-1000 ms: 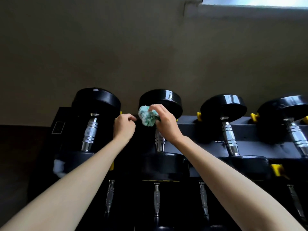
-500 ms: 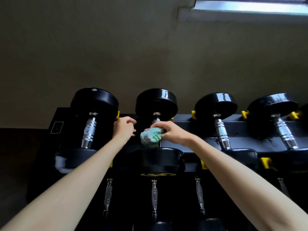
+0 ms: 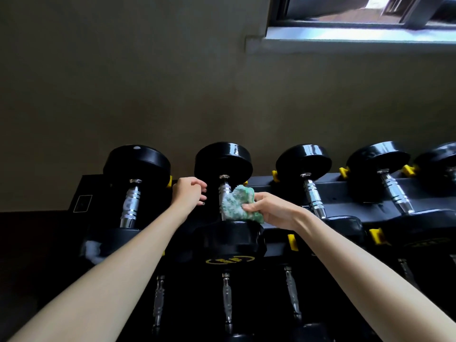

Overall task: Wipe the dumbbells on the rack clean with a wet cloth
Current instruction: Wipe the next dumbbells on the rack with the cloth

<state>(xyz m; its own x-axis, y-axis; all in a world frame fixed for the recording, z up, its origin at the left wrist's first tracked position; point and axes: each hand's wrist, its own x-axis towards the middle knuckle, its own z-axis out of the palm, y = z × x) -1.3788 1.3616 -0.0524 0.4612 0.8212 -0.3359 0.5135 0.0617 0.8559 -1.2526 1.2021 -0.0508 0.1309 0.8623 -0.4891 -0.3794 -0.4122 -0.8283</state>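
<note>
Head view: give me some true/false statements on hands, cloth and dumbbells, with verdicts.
1. The cloth is in the left hand. False: the right hand holds the green cloth; the left hand is curled and holds nothing.
2. The cloth touches the chrome handle of the second dumbbell from the left. True.
3. The top-row dumbbell heads are red. False: they are black.
4. Yellow clips sit on the rack between dumbbells. True.

- Your left hand (image 3: pixel 188 191): bare; left forearm (image 3: pixel 111 267) unsleeved to the frame edge.
- Your right hand (image 3: pixel 270 211): bare; right forearm (image 3: pixel 357 262) likewise, tendons showing at wrist.
</note>
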